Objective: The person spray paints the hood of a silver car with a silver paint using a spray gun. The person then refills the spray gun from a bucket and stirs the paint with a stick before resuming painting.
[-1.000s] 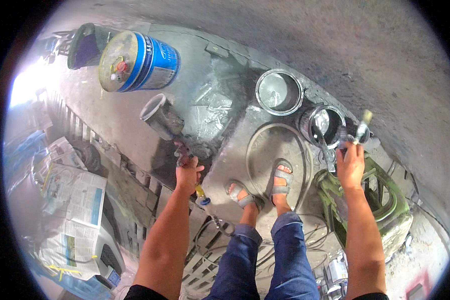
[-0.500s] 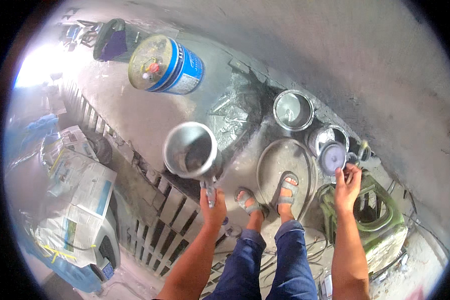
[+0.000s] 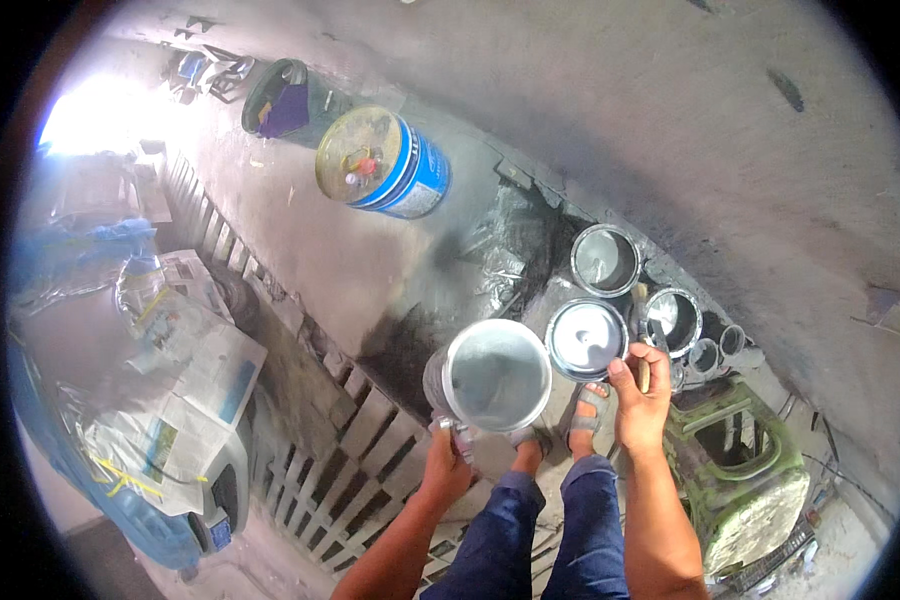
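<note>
My left hand (image 3: 448,468) is closed round the metal body below a grey open cup (image 3: 498,376), which looks like a spray gun's paint cup. The cup tilts so that its pale grey inside faces me. Just right of it, my right hand (image 3: 642,400) pinches the edge of a round lid (image 3: 587,338), shiny silver with a raised middle. The lid is beside the cup's rim, apart from the cup's opening. A brown stick (image 3: 645,376) shows by my right fingers; I cannot tell whether they hold it.
Along the wall stand a paint can (image 3: 606,260), a second can (image 3: 673,322) and smaller cups (image 3: 732,340). A green plastic stool (image 3: 760,490) is at right. Farther off stands a blue drum (image 3: 410,170). A paper-masked vehicle (image 3: 170,390) and floor grating (image 3: 370,430) lie left.
My left hand has brought the cup rightward and turned its opening toward me. My right hand has moved the lid left, from over the cans to beside the cup. The view has shifted.
</note>
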The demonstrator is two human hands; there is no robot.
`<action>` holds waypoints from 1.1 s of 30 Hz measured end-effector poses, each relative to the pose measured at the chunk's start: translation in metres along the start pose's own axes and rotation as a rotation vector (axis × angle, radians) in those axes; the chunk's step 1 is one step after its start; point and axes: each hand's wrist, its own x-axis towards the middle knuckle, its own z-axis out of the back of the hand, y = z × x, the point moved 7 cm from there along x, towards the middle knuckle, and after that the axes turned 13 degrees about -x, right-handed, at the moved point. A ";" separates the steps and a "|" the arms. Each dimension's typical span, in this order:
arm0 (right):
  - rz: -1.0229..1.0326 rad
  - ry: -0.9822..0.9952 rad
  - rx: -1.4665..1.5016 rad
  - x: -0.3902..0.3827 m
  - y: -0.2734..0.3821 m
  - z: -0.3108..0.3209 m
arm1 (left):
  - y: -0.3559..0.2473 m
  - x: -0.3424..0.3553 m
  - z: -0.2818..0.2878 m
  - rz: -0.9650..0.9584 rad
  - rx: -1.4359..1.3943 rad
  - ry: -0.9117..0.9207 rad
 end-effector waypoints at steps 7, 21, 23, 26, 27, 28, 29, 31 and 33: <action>-0.081 0.018 0.055 -0.001 0.014 -0.014 | -0.011 -0.015 0.020 -0.109 0.189 -0.042; -0.026 0.026 0.002 0.006 -0.006 0.002 | -0.061 -0.034 0.014 -0.061 0.466 -0.045; -0.043 0.024 -0.029 0.006 -0.010 0.004 | -0.063 -0.035 0.013 -0.079 0.493 -0.040; -0.034 0.030 -0.011 0.007 -0.012 0.005 | -0.067 -0.033 0.011 -0.067 0.448 -0.018; -0.050 0.034 0.005 0.007 -0.013 0.004 | -0.067 -0.032 0.011 -0.057 0.420 -0.009; -0.067 0.037 0.021 0.007 -0.015 0.004 | -0.064 -0.032 0.011 -0.052 0.412 0.003; -0.083 0.041 0.037 0.007 -0.017 0.004 | -0.057 -0.031 0.011 -0.048 0.404 0.015; -0.116 0.057 0.095 0.007 -0.021 0.002 | -0.036 -0.028 0.010 -0.026 0.355 0.038; -0.148 0.054 0.156 0.005 -0.022 0.001 | -0.017 -0.024 0.007 0.011 0.271 0.058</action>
